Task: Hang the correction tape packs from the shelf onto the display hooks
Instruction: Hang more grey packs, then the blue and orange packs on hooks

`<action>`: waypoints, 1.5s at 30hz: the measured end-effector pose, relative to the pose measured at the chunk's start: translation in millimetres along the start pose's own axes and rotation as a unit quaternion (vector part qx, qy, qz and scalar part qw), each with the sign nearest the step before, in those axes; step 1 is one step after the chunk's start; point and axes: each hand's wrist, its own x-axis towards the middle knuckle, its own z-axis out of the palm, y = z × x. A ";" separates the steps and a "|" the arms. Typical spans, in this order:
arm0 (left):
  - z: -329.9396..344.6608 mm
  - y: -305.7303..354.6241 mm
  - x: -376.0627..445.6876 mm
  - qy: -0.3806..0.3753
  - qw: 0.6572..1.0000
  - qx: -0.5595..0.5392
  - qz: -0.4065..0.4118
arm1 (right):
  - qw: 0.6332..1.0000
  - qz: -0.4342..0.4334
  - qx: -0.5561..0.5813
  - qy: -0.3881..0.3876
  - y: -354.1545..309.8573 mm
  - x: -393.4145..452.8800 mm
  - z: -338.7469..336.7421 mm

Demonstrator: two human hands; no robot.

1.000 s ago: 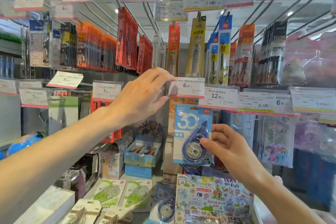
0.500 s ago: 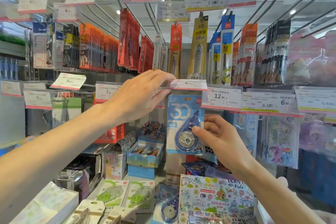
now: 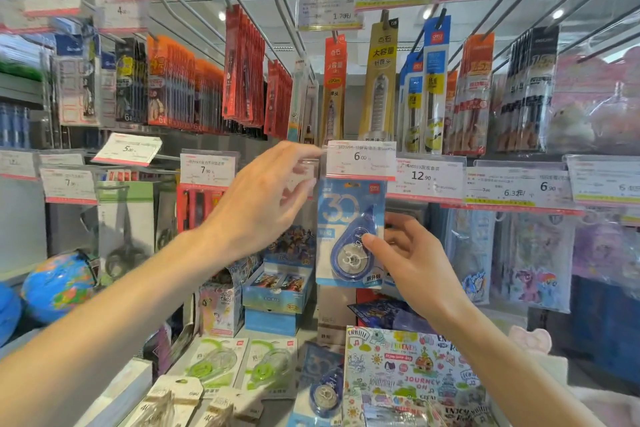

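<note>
Blue correction tape pack (image 3: 349, 232) in right hand (image 3: 412, 260), under price tag (image 3: 360, 160)

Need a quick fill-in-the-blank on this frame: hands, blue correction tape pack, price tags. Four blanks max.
1. The right hand grips the blue correction tape pack directly beneath the white price tag reading ____.
2. The left hand reaches toward that tag with fingers ____.
3. The two correction tape packs lying on the shelf have ____ dispensers.

Missing: 6.00; open; green
</note>
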 end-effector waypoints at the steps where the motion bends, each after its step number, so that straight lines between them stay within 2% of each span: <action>1: 7.4 0.8 -11.3 0.019 0.999 -0.028 -0.032 | 1.000 -0.003 -0.011 0.009 2.2 -0.3 1.4; 5: 45.7 9.7 -58.7 0.067 0.967 -0.164 -0.185 | 0.996 -0.027 -0.060 0.052 11.3 -1.2 8.1; 9: 82.5 19.0 -78.0 0.086 0.927 -0.259 -0.258 | 0.992 -0.050 -0.081 0.079 20.5 -1.8 16.5; 18: 130.9 -1.4 -67.0 0.085 0.922 -0.269 -0.264 | 0.985 -0.044 -0.118 0.114 43.4 13.8 22.1; 22: 148.5 -17.8 -62.0 0.072 0.923 -0.264 -0.270 | 0.983 -0.035 -0.146 0.102 56.2 25.8 28.6; 34: 184.2 -47.7 -39.8 0.029 0.902 -0.305 -0.305 | 0.989 0.041 -0.125 0.070 79.4 66.5 29.5; 41: 179.4 -46.1 -35.1 0.011 0.882 -0.337 -0.329 | 0.989 0.056 -0.127 0.050 74.2 68.4 24.1; 45: 157.8 -36.7 -36.9 0.019 0.869 -0.352 -0.347 | 0.993 0.059 -0.088 0.057 65.4 53.6 10.6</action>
